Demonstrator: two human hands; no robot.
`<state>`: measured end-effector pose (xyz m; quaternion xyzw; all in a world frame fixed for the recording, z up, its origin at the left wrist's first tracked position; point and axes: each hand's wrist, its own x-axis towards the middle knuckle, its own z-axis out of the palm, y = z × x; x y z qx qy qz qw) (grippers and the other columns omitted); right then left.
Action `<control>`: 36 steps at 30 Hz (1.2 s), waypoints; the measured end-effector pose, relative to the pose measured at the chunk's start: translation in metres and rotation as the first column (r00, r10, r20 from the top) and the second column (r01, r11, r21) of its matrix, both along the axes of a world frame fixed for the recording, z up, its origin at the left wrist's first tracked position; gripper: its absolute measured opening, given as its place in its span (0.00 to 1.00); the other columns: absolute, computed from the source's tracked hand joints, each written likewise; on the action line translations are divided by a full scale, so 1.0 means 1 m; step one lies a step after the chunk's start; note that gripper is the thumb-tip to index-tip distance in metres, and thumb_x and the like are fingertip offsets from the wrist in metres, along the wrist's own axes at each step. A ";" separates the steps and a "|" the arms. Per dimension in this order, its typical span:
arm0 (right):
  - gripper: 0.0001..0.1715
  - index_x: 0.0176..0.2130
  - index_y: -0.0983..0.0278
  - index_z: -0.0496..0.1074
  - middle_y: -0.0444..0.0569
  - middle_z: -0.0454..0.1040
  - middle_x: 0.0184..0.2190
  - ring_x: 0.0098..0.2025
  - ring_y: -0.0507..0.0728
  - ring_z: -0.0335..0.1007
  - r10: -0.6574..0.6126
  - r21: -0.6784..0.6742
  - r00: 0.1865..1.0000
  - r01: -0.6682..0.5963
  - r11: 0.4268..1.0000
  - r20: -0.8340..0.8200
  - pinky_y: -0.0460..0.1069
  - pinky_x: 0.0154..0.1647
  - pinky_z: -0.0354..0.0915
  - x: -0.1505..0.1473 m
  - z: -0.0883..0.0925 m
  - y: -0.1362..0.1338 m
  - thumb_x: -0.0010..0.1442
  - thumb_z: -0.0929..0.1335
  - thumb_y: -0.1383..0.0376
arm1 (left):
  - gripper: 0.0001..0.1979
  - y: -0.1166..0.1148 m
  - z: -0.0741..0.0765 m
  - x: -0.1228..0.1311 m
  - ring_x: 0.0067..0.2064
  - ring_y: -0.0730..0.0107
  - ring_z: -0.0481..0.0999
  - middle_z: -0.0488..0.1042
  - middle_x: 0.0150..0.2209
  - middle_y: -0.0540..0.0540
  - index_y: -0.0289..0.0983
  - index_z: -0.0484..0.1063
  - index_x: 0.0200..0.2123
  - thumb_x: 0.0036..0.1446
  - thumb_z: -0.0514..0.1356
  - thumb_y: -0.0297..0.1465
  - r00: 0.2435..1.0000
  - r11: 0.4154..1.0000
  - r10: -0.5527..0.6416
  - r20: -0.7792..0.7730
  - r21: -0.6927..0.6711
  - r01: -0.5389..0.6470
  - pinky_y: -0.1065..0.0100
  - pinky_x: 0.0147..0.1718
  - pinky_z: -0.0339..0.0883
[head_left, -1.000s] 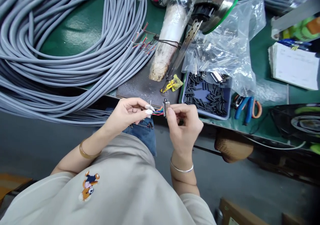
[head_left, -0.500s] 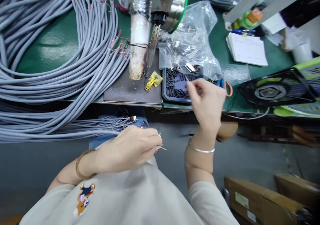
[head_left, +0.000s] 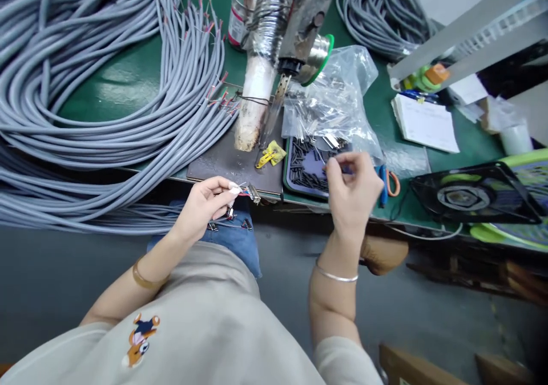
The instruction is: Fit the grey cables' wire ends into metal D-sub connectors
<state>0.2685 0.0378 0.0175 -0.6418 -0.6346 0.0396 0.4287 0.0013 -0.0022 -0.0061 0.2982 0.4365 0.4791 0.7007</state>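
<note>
My left hand (head_left: 206, 205) pinches the colored wires of a grey cable just behind a small metal connector (head_left: 254, 194). The connector sticks out to the right, over the front edge of the worktop. My right hand (head_left: 354, 188) is closed in a pinch at the right front of a tray (head_left: 286, 185) of short black tubes (head_left: 302, 171). A thin, light sliver shows at its fingertips, too fine to name. More cables with finished connectors (head_left: 247, 224) lie across my lap below the left hand.
Bundled grey cables (head_left: 107, 128) cover the left side. A white-wrapped duct (head_left: 252, 108) and a soldering iron (head_left: 278, 96) hang over a dark board. Beyond are a solder spool (head_left: 319, 59), a plastic bag (head_left: 338, 99), scissors (head_left: 393, 184), a notepad (head_left: 426, 123) and a fan (head_left: 466, 195).
My left hand has lifted forward from near my body to the table edge, bringing the connector into sight. My right hand stays by the tray, a little lower in view. The view has shifted.
</note>
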 end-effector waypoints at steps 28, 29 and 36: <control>0.05 0.37 0.61 0.79 0.43 0.76 0.30 0.29 0.49 0.66 0.557 -0.155 0.820 -0.572 0.805 -0.132 0.46 0.30 0.61 -0.083 0.010 -0.047 0.67 0.71 0.66 | 0.16 -0.005 0.006 0.005 0.20 0.85 0.62 0.76 0.29 0.53 0.35 0.72 0.41 0.48 0.69 0.27 0.990 0.981 -0.139 0.024 0.141 0.134 0.79 0.19 0.55; 0.04 0.41 0.60 0.80 0.43 0.77 0.32 0.28 0.49 0.65 0.516 -0.108 0.847 -0.529 0.842 -0.131 0.47 0.29 0.61 -0.082 0.010 -0.049 0.67 0.71 0.65 | 0.17 -0.005 0.007 0.004 0.19 0.86 0.61 0.77 0.29 0.52 0.34 0.72 0.43 0.50 0.69 0.28 0.988 0.981 -0.147 0.047 0.137 0.139 0.78 0.18 0.54; 0.12 0.48 0.61 0.80 0.43 0.78 0.31 0.20 0.46 0.48 0.247 -0.120 0.963 -0.260 0.958 -0.111 0.46 0.21 0.54 -0.080 0.006 -0.062 0.65 0.72 0.60 | 0.15 0.000 0.010 0.003 0.16 0.86 0.59 0.71 0.23 0.55 0.34 0.73 0.35 0.55 0.72 0.38 0.987 0.985 -0.144 0.067 0.109 0.137 0.78 0.14 0.51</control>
